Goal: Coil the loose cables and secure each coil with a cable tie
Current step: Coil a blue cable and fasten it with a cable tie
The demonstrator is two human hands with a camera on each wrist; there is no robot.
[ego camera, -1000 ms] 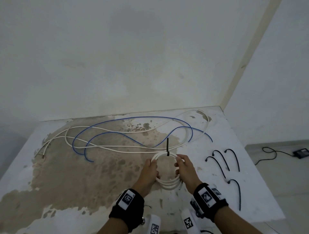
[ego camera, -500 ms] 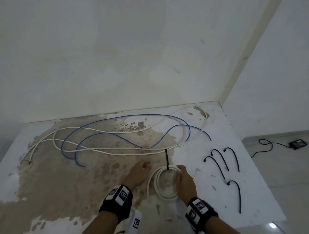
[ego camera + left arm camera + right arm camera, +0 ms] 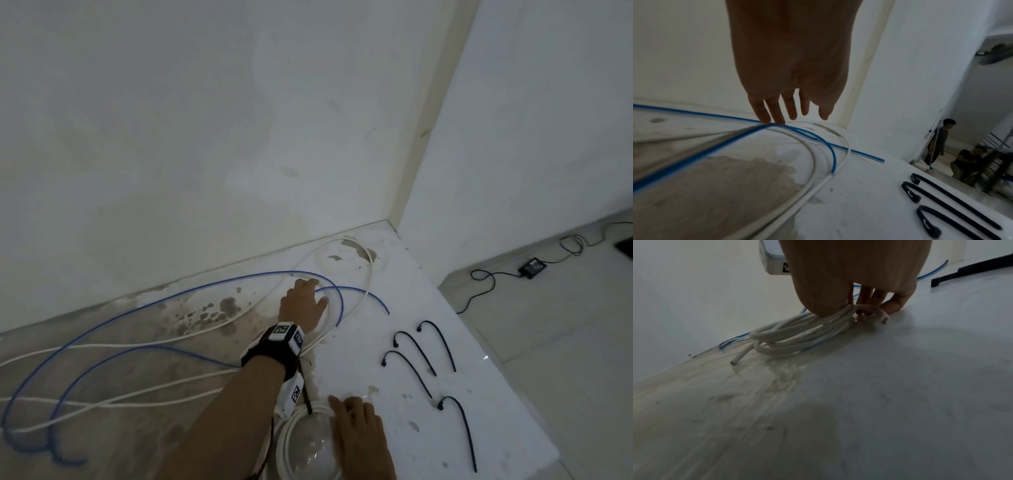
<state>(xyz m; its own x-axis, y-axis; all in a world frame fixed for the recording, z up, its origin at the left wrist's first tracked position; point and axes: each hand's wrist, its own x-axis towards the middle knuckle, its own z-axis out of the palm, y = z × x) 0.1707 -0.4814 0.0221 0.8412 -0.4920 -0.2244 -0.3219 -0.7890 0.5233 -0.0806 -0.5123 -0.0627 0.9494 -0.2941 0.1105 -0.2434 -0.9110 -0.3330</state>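
Note:
A white cable coil [image 3: 291, 442] with a black tie [image 3: 306, 394] standing up from it lies at the table's near edge. My right hand [image 3: 346, 407] rests flat on its right side; in the right wrist view the thumb and fingers [image 3: 865, 308] press the coil [image 3: 797, 331] onto the table. My left hand [image 3: 315, 291] is stretched far forward with straight fingers. Its fingertips [image 3: 774, 119] touch the loose blue cable [image 3: 694, 155] where it crosses a loose white cable [image 3: 813, 162]. The blue cable [image 3: 137, 308] and the white cable [image 3: 368, 274] sprawl over the table.
Several loose black cable ties [image 3: 442, 342] lie in a row at the right, near the table's right edge [image 3: 496, 377]. The wall runs along the back. On the floor lie a black lead and adapter [image 3: 531, 267]. People [image 3: 939, 141] are far off to the right.
My left hand has let go of the coil and reached forward to the blue cable. The coil has been laid on the table, with my right hand still on it.

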